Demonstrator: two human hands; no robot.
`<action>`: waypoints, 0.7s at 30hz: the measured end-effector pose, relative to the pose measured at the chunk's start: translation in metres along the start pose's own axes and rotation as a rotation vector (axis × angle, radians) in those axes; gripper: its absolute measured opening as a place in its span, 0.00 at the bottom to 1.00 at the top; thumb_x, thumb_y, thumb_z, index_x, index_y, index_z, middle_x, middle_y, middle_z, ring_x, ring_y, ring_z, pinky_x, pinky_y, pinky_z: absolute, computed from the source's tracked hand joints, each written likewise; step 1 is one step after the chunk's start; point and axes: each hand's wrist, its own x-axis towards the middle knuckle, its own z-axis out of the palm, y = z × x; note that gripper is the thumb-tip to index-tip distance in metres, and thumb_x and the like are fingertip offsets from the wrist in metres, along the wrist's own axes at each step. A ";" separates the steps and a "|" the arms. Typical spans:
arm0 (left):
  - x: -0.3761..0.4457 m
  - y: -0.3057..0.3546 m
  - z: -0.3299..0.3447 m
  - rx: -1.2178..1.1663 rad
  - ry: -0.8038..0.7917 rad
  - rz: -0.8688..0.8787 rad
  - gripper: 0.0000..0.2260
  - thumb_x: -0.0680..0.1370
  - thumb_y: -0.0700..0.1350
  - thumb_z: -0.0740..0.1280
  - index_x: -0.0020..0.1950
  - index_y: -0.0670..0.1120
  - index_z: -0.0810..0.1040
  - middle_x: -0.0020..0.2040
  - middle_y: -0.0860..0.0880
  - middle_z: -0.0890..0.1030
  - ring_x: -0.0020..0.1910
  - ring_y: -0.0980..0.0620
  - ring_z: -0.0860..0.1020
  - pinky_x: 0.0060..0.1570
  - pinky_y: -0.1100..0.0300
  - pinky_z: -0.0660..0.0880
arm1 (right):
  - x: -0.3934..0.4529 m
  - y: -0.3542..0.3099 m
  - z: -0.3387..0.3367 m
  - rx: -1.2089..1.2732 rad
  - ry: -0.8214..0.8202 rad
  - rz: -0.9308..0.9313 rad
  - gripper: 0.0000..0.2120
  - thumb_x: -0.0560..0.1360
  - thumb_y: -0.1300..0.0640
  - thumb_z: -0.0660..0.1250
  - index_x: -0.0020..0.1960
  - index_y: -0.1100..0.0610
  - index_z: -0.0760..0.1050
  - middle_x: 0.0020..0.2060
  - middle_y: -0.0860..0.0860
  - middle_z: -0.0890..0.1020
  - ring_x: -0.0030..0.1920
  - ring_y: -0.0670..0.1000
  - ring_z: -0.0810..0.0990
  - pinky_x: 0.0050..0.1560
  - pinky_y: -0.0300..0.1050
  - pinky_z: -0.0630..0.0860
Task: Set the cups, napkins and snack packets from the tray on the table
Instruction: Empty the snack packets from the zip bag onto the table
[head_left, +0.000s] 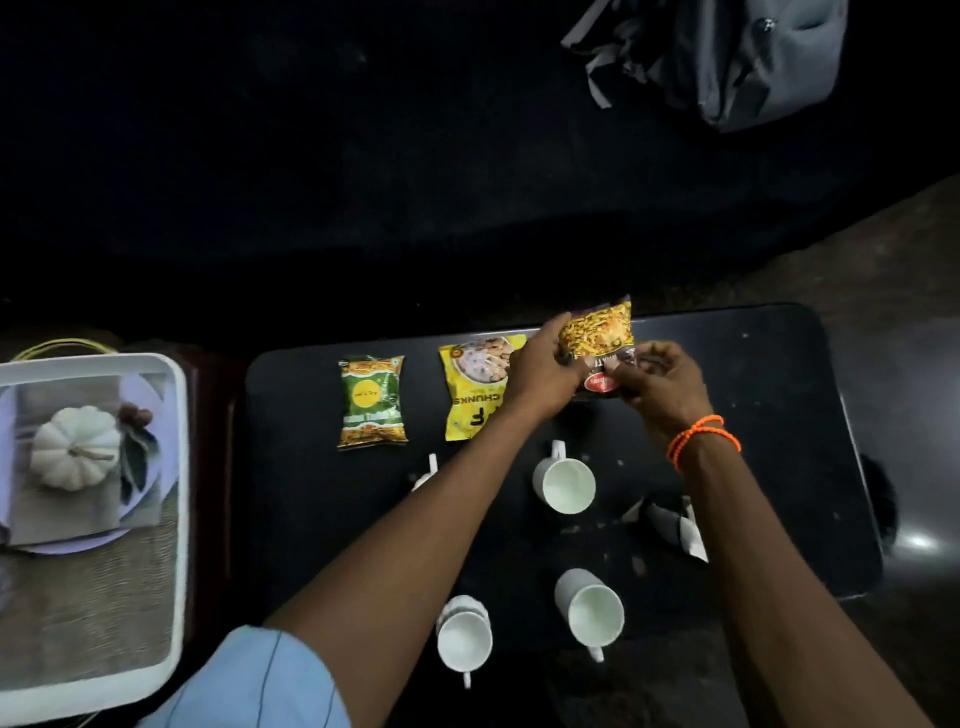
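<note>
Now both the left hand (540, 371) and the right hand (657, 384) pinch a snack packet (597, 340) at the counter's (769, 395) far edge, seemingly just above it, beside the yellow packet (475, 395). Next: lower it flat in the row, then let go.

Three snack packets (372, 401), four cups (567, 485), one napkin (670, 525), one tray (179, 467)
</note>
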 end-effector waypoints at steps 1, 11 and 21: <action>0.003 -0.002 0.009 0.087 -0.007 0.033 0.31 0.77 0.45 0.75 0.78 0.52 0.70 0.69 0.44 0.80 0.67 0.45 0.78 0.65 0.54 0.75 | 0.007 0.006 -0.007 -0.097 0.012 0.001 0.19 0.71 0.68 0.78 0.57 0.63 0.74 0.51 0.65 0.84 0.50 0.62 0.85 0.44 0.50 0.85; 0.014 -0.028 0.045 0.415 -0.049 0.137 0.27 0.79 0.36 0.68 0.78 0.49 0.72 0.78 0.41 0.68 0.78 0.42 0.66 0.78 0.51 0.62 | 0.027 0.028 -0.018 -0.809 -0.017 -0.361 0.32 0.68 0.61 0.81 0.71 0.55 0.77 0.66 0.59 0.75 0.63 0.58 0.78 0.62 0.40 0.70; 0.018 -0.033 0.056 0.492 -0.111 0.135 0.27 0.81 0.43 0.70 0.80 0.50 0.68 0.83 0.42 0.60 0.82 0.41 0.60 0.80 0.47 0.60 | 0.029 0.040 -0.019 -0.956 -0.112 -0.415 0.34 0.69 0.66 0.79 0.73 0.53 0.75 0.75 0.60 0.69 0.70 0.64 0.75 0.69 0.55 0.75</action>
